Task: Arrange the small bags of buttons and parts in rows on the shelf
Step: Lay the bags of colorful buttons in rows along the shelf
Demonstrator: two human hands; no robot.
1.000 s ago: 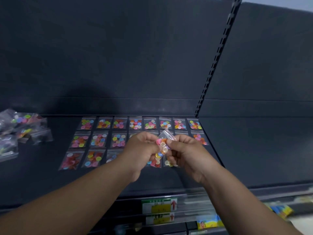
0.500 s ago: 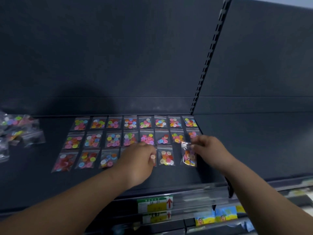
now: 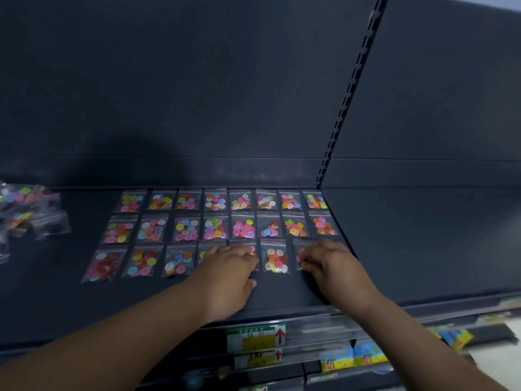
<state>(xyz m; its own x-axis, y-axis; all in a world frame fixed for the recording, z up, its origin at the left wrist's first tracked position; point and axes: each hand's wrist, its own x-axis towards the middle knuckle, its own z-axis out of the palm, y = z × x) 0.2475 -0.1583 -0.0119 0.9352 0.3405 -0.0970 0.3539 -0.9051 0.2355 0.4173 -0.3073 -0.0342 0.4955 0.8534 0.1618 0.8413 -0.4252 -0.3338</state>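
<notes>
REMOTE FEED, HEAD CAMERA: From my distant station I see the person's left hand (image 3: 228,266) and right hand (image 3: 329,263) bare, and the left forearm (image 3: 127,342) and right forearm (image 3: 423,340) uncovered all the way down to the lower edge of the view. The fingers (image 3: 306,253) look short and rounded, and a trimmed nail shows on the left thumb (image 3: 251,282). Finer marks are lost to me in the dim, soft picture.

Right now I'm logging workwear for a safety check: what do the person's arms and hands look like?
The left arm and right arm are bare, no sleeve in view. The left hand and right hand are ungloved; no watch, bracelet or ring shows.
</notes>
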